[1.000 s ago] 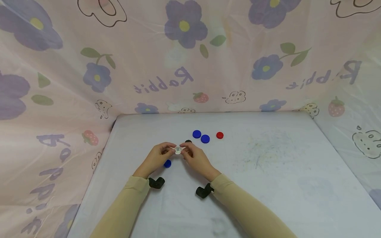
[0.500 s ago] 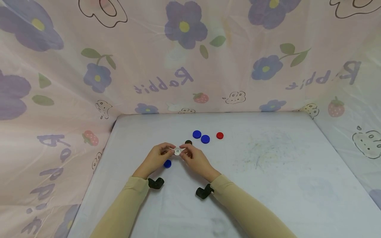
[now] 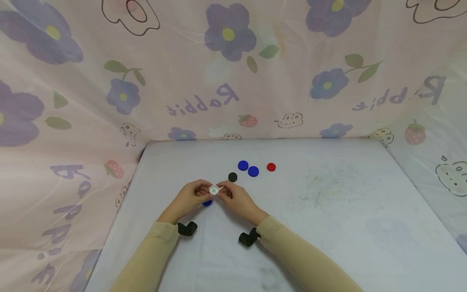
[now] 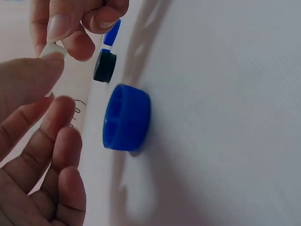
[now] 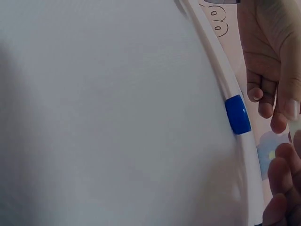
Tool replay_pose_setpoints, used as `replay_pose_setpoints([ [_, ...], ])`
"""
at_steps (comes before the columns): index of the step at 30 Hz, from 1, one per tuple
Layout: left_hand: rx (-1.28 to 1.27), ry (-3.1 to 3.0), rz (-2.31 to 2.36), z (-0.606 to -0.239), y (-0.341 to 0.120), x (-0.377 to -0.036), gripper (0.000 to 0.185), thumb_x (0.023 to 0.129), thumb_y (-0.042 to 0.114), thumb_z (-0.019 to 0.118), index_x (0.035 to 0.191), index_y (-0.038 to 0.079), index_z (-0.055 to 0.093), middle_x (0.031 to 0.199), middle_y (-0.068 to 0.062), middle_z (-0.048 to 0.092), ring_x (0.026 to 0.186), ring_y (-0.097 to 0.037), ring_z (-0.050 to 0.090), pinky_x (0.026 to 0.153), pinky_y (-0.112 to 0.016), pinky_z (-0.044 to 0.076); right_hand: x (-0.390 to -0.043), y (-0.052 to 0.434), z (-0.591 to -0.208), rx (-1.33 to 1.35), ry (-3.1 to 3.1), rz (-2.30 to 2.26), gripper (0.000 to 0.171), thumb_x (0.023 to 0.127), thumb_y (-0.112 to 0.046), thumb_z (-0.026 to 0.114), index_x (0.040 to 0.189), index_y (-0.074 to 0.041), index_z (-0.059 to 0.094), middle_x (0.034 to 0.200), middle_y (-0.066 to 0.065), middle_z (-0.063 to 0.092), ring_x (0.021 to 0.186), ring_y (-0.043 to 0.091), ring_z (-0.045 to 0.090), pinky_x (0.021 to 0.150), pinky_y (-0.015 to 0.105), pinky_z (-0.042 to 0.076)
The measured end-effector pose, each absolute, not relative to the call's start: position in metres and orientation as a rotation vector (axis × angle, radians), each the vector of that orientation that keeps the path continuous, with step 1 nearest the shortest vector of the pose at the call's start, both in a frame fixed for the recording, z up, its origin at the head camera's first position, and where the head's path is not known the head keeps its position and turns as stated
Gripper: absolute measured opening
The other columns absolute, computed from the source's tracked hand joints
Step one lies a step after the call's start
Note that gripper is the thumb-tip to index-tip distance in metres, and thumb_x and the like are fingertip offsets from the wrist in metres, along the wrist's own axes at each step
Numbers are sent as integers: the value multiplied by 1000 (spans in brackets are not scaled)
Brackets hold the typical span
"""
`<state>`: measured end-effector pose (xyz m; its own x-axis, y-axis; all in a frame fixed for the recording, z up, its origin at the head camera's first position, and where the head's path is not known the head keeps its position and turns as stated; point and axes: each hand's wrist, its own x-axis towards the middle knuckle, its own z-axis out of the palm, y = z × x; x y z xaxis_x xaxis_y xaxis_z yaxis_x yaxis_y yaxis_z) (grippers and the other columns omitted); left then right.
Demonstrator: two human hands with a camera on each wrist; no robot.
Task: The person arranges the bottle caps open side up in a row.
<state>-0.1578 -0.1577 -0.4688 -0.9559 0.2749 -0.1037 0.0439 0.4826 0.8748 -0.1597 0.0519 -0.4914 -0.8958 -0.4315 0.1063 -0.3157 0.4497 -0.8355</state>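
Two hands meet just above a pale grey table (image 3: 328,227), both arms in tan sleeves; the left hand (image 3: 189,197) and the right hand (image 3: 237,198) each pinch a small white cap (image 3: 213,190) between thumb and fingertips, so the cap is held between the two hands, lifted off the table surface; in the left wrist view the white cap (image 4: 52,48) shows as a pale edge squeezed between the fingertips of both hands, with the other fingers curled loosely; directly beneath the left hand's fingers lies a blue cap (image 3: 207,203), resting on the table with its open side turned sideways to the left wrist camera (image 4: 126,117); the same blue cap (image 5: 237,114) appears in the right wrist view, near the fingers of both hands; just beyond the right hand sits a black cap (image 3: 232,177); farther beyond it, two more blue caps (image 3: 248,168) lie touching or nearly touching, and a red cap (image 3: 271,166) lies a little to their right; a floral pink curtain (image 3: 233,69) hangs behind and to both sides of the table.
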Motion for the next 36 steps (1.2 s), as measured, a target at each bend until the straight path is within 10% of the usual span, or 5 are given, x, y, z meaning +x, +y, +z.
replay_pose_setpoints([
  [9, 403, 2600, 1341, -483, -164, -156, 28, 80, 27, 82, 105, 22, 72, 110, 2, 61, 111, -21, 51, 98, -48, 37, -157, 50, -497, -639, 2553, -1364, 25, 92, -27, 68, 115, -18, 63, 86, -13, 63, 75, 6, 58, 69, 26, 48],
  [36, 575, 2636, 1150, -482, -160, -152, 36, 81, 8, 77, 116, 12, 69, 105, -3, 59, 99, -20, 53, 89, -43, 43, -154, 55, -494, -644, 2638, -1181, 21, 91, -29, 69, 109, -19, 64, 84, -14, 59, 71, 8, 52, 62, 25, 44],
])
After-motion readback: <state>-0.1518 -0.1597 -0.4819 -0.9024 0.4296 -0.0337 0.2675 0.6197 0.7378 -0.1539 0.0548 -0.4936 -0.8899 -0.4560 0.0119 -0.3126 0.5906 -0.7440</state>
